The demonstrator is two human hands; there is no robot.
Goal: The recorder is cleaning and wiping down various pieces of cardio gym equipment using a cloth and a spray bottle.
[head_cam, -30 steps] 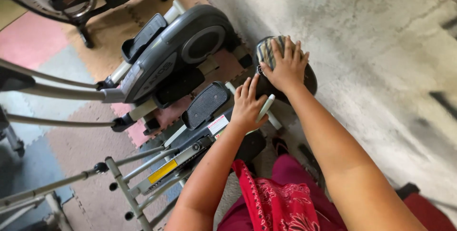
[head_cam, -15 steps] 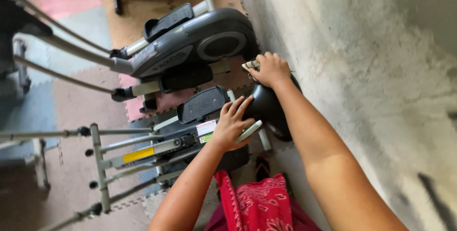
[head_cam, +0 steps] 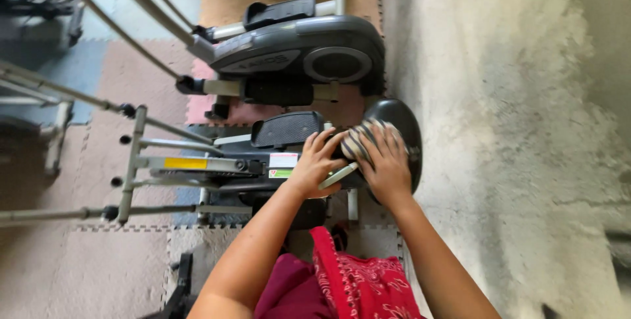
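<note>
Cloth (head_cam: 360, 140), striped and crumpled, sits pinned under the right hand (head_cam: 386, 164), whose fingers lie spread and flat over it, pressing it against the rounded black housing (head_cam: 409, 128) of the nearer exercise machine; the fabric bunches out just beyond the fingertips, soft and ridged against that smooth, glossy plastic dome. Left hand (head_cam: 315, 164) rests right beside it, fingers loosely curled and fanned, tips touching the dark shell next to the cloth, the palm lying over a pale metal bar (head_cam: 338, 175) that pokes out between the two hands; whether those fingers grip anything I cannot tell. Just past the left fingertips lies a textured black foot pedal (head_cam: 288, 128), flat and oblong, and to the left of the knuckles a grey steel frame (head_cam: 190, 163) runs away with a yellow label on it. Farther beyond both sets of fingers stands a second machine (head_cam: 296, 46), grey and black, with a round disc in its smooth casing. Under everything lie foam floor mats (head_cam: 98, 260), matte with jigsaw edges, in tan, pink and blue. Off to the right of the right hand runs rough, blotchy bare concrete (head_cam: 513, 128). Below the wrists, a red patterned garment (head_cam: 358, 279) drapes in folds.
</note>
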